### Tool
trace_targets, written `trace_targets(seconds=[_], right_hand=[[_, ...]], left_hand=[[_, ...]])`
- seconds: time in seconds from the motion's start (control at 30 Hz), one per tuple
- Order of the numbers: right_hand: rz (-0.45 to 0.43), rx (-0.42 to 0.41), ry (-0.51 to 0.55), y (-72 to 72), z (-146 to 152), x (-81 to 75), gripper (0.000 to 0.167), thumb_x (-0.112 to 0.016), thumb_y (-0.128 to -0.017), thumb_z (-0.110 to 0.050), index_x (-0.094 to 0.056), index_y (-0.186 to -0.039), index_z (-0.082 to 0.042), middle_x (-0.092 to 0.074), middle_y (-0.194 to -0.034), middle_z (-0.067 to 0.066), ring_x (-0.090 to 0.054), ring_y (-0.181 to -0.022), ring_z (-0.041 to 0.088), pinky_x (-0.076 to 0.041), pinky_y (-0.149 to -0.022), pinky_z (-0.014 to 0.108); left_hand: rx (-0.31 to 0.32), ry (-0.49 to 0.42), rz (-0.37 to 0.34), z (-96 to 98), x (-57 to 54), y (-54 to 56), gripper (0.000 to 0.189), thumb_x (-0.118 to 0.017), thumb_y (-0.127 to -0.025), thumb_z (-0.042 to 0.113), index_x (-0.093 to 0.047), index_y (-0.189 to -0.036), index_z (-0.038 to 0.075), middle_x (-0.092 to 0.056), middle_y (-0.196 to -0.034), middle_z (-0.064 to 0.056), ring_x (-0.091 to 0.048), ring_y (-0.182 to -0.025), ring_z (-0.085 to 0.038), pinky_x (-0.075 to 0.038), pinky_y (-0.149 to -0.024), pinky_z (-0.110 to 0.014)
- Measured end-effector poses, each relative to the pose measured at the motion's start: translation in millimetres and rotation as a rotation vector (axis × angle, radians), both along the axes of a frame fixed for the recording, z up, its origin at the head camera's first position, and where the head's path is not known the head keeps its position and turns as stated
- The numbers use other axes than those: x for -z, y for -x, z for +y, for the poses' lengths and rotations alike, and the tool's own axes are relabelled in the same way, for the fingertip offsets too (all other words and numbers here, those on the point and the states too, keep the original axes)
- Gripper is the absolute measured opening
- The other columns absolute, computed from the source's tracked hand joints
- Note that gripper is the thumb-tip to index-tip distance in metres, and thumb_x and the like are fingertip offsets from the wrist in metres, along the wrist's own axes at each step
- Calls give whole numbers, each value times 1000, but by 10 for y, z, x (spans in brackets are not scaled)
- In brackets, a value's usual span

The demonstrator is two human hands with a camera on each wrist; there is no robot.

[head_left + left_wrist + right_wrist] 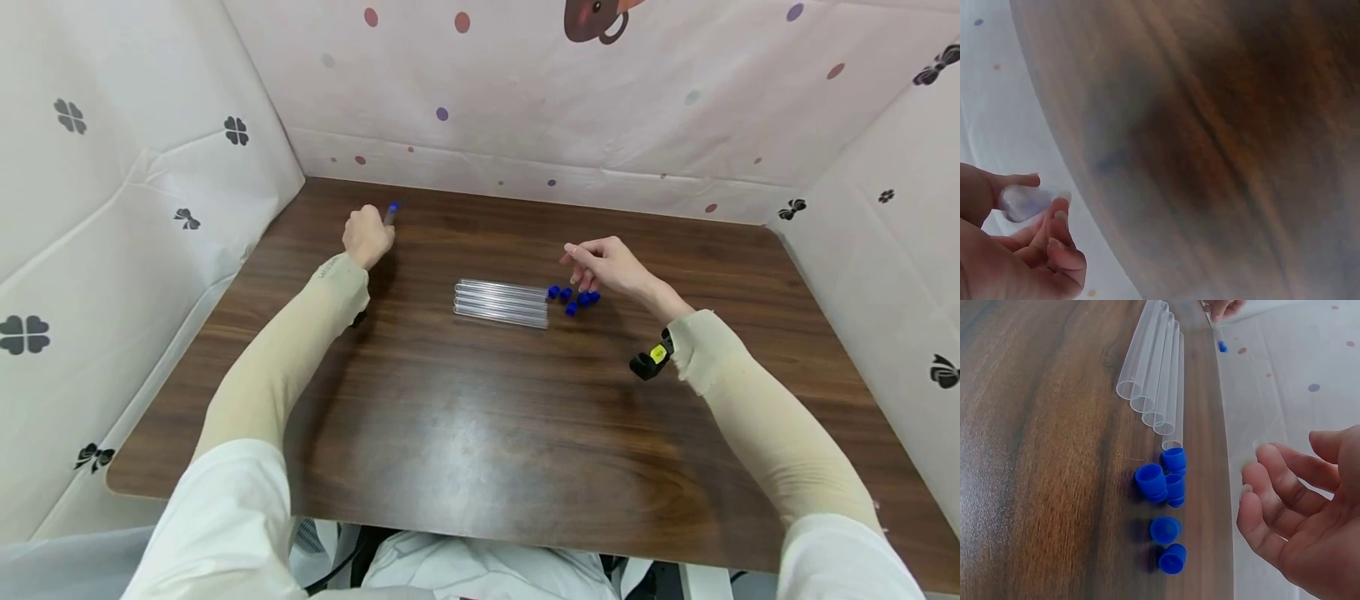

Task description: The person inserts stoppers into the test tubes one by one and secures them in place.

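My left hand (pixel 367 237) pinches a clear test tube (pixel 388 218) near the far left of the table. A blue cap (pixel 393 206) sits on the tube's far end. In the left wrist view the tube's rounded end (pixel 1017 205) shows between thumb and fingers. Over the table's right half, my right hand (pixel 611 265) holds nothing, its fingers loosely bent. Several loose blue caps (pixel 1150 481) lie just below and left of that hand. Beside them, several clear test tubes (pixel 501 302) lie parallel in a row, their open ends (pixel 1129 389) toward the caps.
The brown wooden table (pixel 450 433) has white patterned sheeting (pixel 495 100) along its back and both sides. A black wrist camera (pixel 649 363) hangs below the right wrist, close over the tabletop.
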State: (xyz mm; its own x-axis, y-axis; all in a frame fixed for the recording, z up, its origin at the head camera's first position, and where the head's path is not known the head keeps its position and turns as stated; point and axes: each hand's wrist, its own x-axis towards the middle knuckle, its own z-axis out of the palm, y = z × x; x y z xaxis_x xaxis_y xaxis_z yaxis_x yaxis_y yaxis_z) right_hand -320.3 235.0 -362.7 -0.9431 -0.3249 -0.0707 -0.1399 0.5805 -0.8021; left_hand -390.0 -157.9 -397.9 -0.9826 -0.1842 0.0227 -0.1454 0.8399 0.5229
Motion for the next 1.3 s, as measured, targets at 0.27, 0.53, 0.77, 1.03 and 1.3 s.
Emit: trace_targets(seconds=[0.27,0.53,0.77,1.03,1.3], right_hand=[[7,-4,-15,-21,-2,13,49,-47,-101,-39,-66,-111,5,-66,-82,22,-65,-73,37,-56,-64,42],[7,-10,-13,-9,-9,27,49,-47,-101,-39,-66,-110,5,-66,-82,23,-65,-73,38,-56,-64,41],[5,-9,-29,-13,-12,23,48,-47,-101,-38,-66,-110,5,-67,-82,23,-65,-73,37,-56,-64,41],[7,-25,-41,-20,-2,-3,47,-47,-101,-37,-66,-111,5,-66,-83,24,-65,-74,38,-56,-64,41],[9,-33,-41,-8,12,-5,46,-48,-101,-36,-66,-110,5,-66,-81,21,-65,-68,28,-56,-65,42]], left_hand=[[-21,39,-52,-73,122,20,28,-45,-93,17,-59,-105,-3,-63,-116,-26,-60,-108,-45,-50,-89,-54],[8,85,-132,-53,186,70,36,-44,-95,18,-51,-121,-6,-59,-121,-26,-59,-111,-44,-50,-92,-52],[4,96,-167,-64,202,76,39,-43,-96,19,-49,-125,-6,-60,-122,-25,-59,-111,-43,-50,-92,-52],[14,110,-186,-74,195,60,50,-45,-99,28,-38,-137,-4,-56,-127,-25,-56,-116,-43,-47,-96,-52],[39,108,-185,-78,161,17,55,-47,-99,30,-34,-141,-3,-56,-127,-26,-57,-114,-43,-48,-95,-53]])
